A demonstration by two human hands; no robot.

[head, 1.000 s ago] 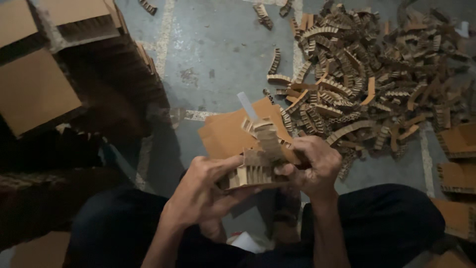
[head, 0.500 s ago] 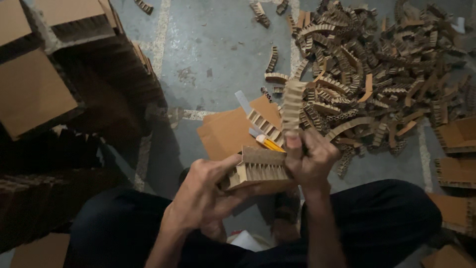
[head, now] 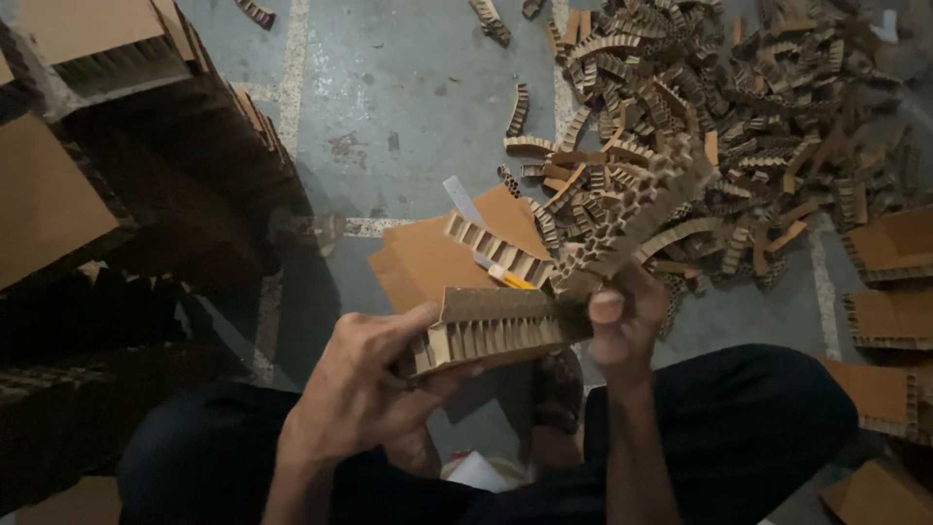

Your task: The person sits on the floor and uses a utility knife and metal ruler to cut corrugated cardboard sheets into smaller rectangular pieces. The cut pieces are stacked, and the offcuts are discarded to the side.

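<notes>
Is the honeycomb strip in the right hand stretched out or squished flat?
Stretched out: the honeycomb strip fans up from the right hand, its cells gaping open.

Brown honeycomb-celled cardboard block [head: 491, 331], grey concrete floor [head: 408, 107], black trousers [head: 739, 428].

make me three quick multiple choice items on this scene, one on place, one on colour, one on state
1. Where is the heap of cut strips? A on the floor ahead of the right hand B on a shelf C in a bin
2. What colour is the honeycomb cardboard block? A white B brown C blue
3. How is the left hand? A empty B flat on the floor C gripping the block

Answers: 1 A, strips lie spread on the concrete floor. 2 B, it is plain brown board. 3 C, its fingers wrap the block, while the right hand pulls a strip away.
</notes>
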